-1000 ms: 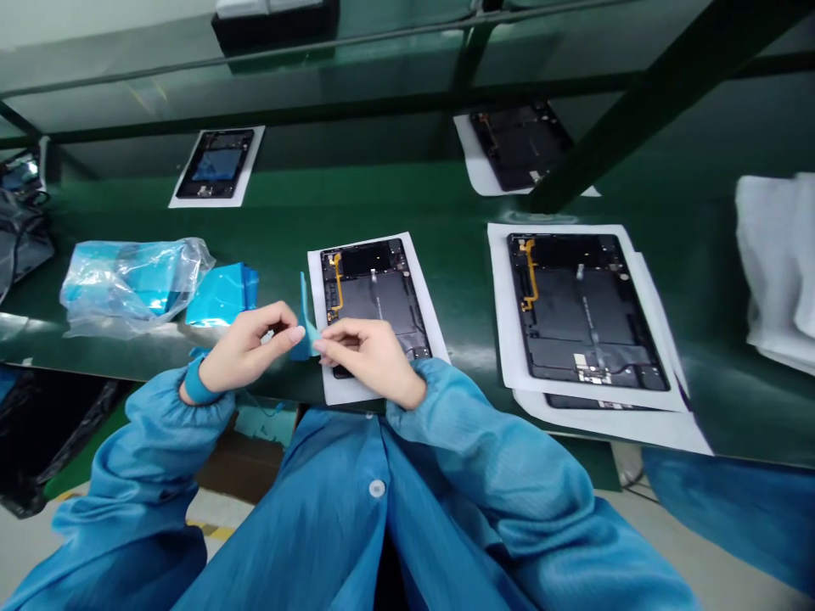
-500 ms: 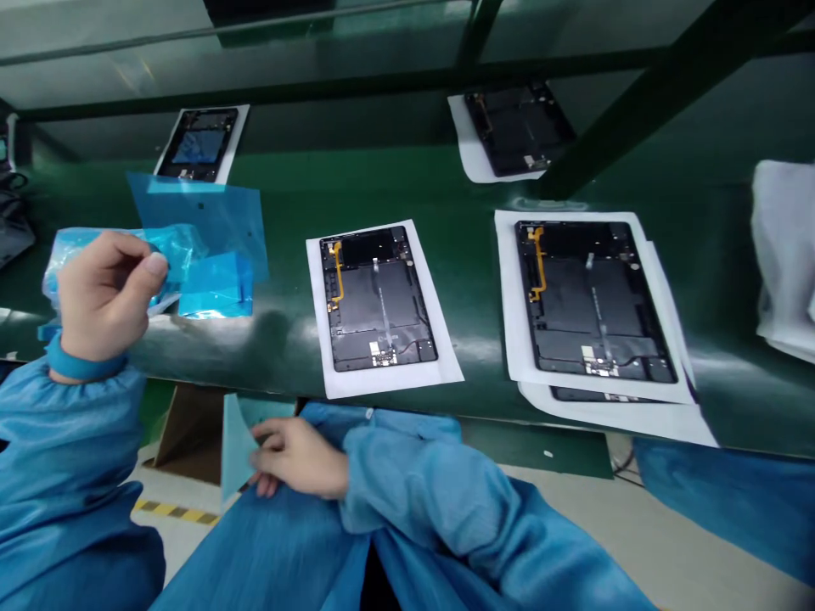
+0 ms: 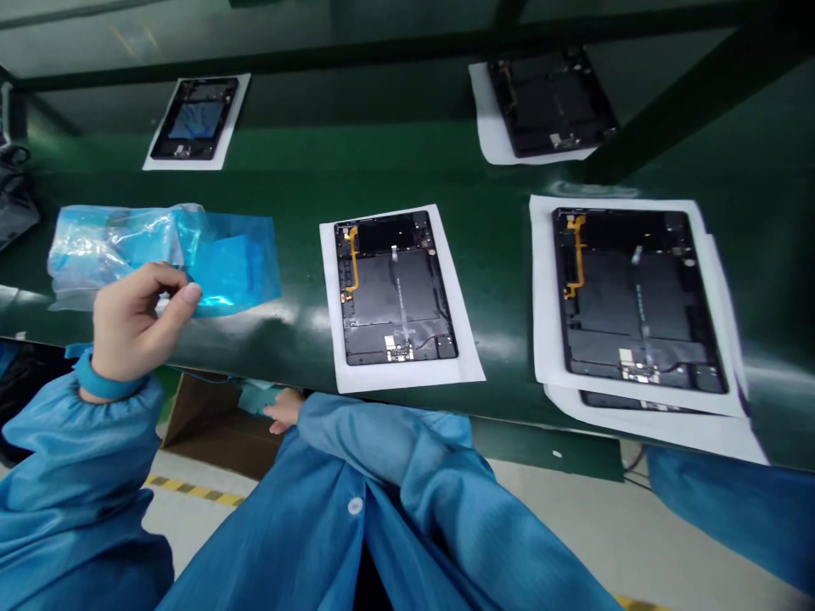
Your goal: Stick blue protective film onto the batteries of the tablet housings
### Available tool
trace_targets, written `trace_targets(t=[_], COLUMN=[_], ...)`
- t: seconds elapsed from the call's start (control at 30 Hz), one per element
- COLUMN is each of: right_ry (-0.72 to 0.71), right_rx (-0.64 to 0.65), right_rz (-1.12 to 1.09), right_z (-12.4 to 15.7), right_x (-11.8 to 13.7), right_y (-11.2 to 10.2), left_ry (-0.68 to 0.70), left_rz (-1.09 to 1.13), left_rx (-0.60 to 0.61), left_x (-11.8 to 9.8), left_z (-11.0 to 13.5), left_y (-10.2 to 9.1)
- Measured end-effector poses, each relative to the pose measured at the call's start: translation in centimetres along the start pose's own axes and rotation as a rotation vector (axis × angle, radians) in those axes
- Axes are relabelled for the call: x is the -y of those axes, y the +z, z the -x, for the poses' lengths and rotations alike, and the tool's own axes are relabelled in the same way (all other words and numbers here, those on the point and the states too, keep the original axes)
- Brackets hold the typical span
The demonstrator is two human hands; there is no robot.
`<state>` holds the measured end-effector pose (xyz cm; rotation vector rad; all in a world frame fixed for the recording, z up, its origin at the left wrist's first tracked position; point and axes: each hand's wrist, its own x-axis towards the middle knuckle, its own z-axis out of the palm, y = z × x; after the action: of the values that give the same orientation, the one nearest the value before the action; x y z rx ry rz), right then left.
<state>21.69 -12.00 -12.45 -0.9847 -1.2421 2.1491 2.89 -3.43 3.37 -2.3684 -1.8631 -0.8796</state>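
The left hand (image 3: 137,327) hovered at the near edge of the green conveyor belt (image 3: 503,182), thumb and forefinger pinched narrowly on the corner of a thin translucent blue film sheet (image 3: 233,263). That sheet lay flat on the belt, just left of the open black tablet chassis on white paper (image 3: 395,293), partly over a crumpled clear plastic bag of blue films (image 3: 111,246) still further left. The right hand (image 3: 284,410) sat below the belt's near edge, in front of the chassis, mostly hidden by its blue sleeve; its fingers touched a small pale teal liner piece (image 3: 255,396) above a brown cardboard box (image 3: 213,420), though whether they gripped it could not be told.

Right of the central chassis lay a larger black tablet chassis on stacked white sheets (image 3: 637,297). Beyond it, at the belt's far side, rested two more black tablet frames on paper, one far left (image 3: 194,119), one far right (image 3: 551,102).
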Motion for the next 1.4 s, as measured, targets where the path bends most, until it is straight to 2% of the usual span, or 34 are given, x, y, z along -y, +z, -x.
trace_targets(t=[0.1,0.2,0.27,0.33,0.4,0.5,0.6,0.7,0.77,0.83,0.9,0.97,1.07,1.13,1.2,1.27,1.3,1.33,1.4], right_ry=[0.006,-0.120,-0.377,-0.497,-0.550,-0.630,-0.755,-0.889,-0.942,-0.916,-0.827,-0.750,-0.717,-0.680,-0.587,-0.482,-0.445,-0.417,-0.381], right_rx=[0.096,0.085,-0.183,-0.359,-0.476,-0.594,-0.666,-0.592,-0.508,-0.459,-0.449,-0.457,-0.495,-0.574,-0.671,-0.741,-0.759,-0.767,-0.768], right_rz=[0.102,0.172,0.286,0.349,0.417,0.569,0.848,1.153,1.241,1.243,1.207,1.162,1.084,0.990,0.839,0.649,0.562,0.491,0.397], right_z=[2.0,5.0,6.3,6.5,6.0,5.3,5.6,6.4,6.8,7.1,7.1,6.9,6.0,5.3,4.6,3.8,3.5,3.1,2.7], right_x=[1.3,5.7,9.5,12.8,14.9,16.0,16.2,16.6,17.0,17.5,17.9,18.0,17.9,17.7,17.3,16.7,16.3,15.9,15.1], right_y=[-1.4,-4.2,-6.3,-8.1,-9.1,-9.9,-10.9,-12.8,-14.2,-15.3,-16.0,-16.5,-17.7,-19.1,-20.9,-22.8,-23.7,-24.4,-25.6], left_ry=[0.068,0.203,0.349,0.483,0.547,0.553,0.503,0.387,0.337,0.340,0.324,0.253,0.174,0.069,-0.132,-0.311,-0.357,-0.373,-0.354], left_rz=[0.037,0.007,-0.057,-0.093,-0.120,-0.165,-0.086,-0.085,-0.167,-0.161,-0.061,0.006,0.067,0.083,0.014,-0.115,-0.169,-0.208,-0.249], left_rx=[-0.007,-0.002,0.016,0.019,-0.017,-0.081,-0.053,-0.125,-0.131,-0.032,0.060,0.110,0.153,0.117,0.134,0.292,0.389,0.472,0.549], left_x=[-1.6,-4.2,-6.1,-7.9,-9.4,-11.2,-12.0,-11.7,-11.0,-10.2,-9.6,-9.4,-9.2,-8.6,-7.7,-6.8,-6.5,-6.3,-6.5], left_z=[0.7,1.4,1.7,1.7,1.5,1.0,0.4,-0.7,-1.9,-3.1,-4.1,-5.0,-6.1,-6.8,-7.5,-7.9,-7.9,-8.0,-8.0], left_y=[0.4,1.2,2.3,3.9,5.7,7.6,7.8,6.6,5.8,5.5,5.7,6.3,7.4,8.6,10.3,12.3,13.3,14.2,15.7])
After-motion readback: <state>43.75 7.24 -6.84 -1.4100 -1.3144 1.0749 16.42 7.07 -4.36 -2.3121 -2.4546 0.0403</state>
